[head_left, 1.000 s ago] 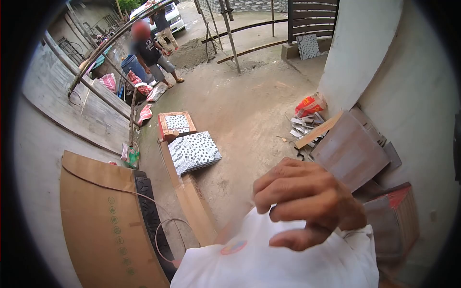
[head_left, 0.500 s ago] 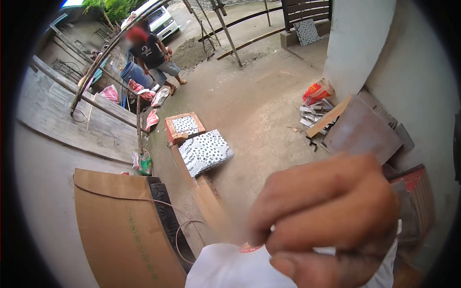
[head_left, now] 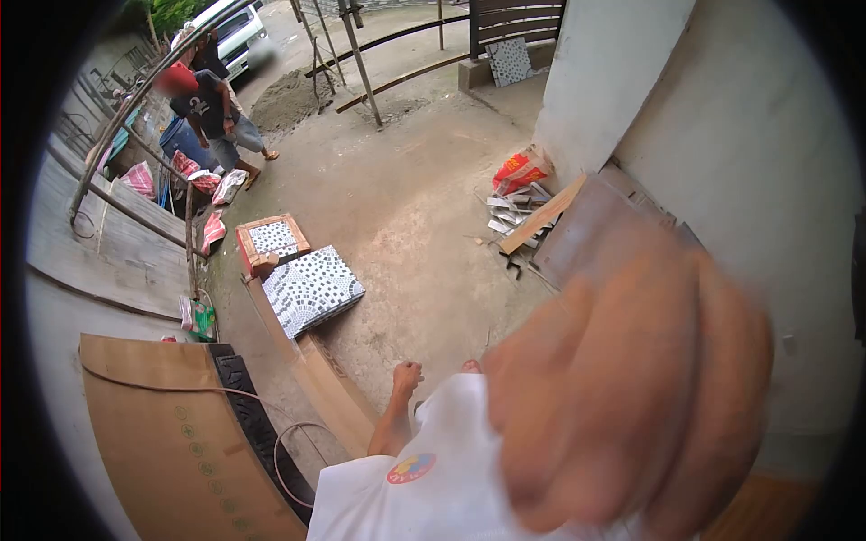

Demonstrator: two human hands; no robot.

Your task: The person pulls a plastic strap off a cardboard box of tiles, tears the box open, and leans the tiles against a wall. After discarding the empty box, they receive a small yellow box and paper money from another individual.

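Note:
My right hand (head_left: 631,388) is raised close to the camera and fills the lower right. Its fingers look bent, but motion blur hides whether anything is between them. Beneath it is my white shirt (head_left: 442,451), with a round printed logo on the chest. Farther down, my left hand (head_left: 408,375) hangs beside the shirt with its fingers curled closed, and I see nothing in it. Nearest to it on the floor are a long brown board (head_left: 329,397) and a stack of black-and-white patterned tiles (head_left: 316,287).
An open box of tiles (head_left: 273,238) lies behind the stack. A large cardboard sheet (head_left: 171,433) leans at left, with a cable across it. Offcuts (head_left: 519,212), a red bag (head_left: 521,171) and a wooden plank (head_left: 543,215) lie by the wall. Two people stand near a blue barrel (head_left: 180,142).
The view has turned right, so the scene slides left. My right hand has shifted and blurred. My left hand has come into view, and a second person shows behind the first.

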